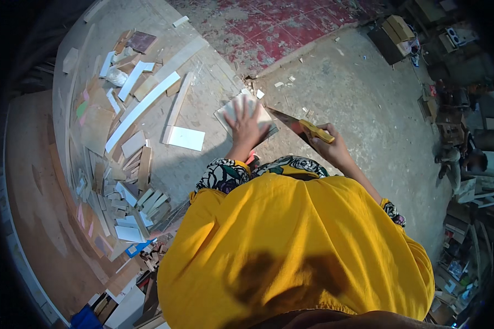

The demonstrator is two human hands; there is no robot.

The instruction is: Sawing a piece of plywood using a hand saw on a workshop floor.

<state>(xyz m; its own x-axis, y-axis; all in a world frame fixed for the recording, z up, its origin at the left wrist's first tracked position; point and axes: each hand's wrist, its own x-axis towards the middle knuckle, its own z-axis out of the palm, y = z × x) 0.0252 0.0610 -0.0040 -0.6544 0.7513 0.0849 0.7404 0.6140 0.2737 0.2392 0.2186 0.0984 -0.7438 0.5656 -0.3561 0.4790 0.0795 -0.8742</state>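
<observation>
My left hand lies spread on a pale flat board at the right edge of the workbench, pressing it from above. My right hand is wrapped round the yellow handle of a handsaw. The saw's dark blade slants up and left, its tip near the board's right edge; whether the teeth touch the wood I cannot tell. To the left of my left hand lie a white-faced block and a long wood strip that meets it.
Wood offcuts and a long curved-looking white strip cover the bench's left part. Concrete floor lies to the right, with red tiles beyond. Cardboard boxes stand far right. Another person sits at the right rim.
</observation>
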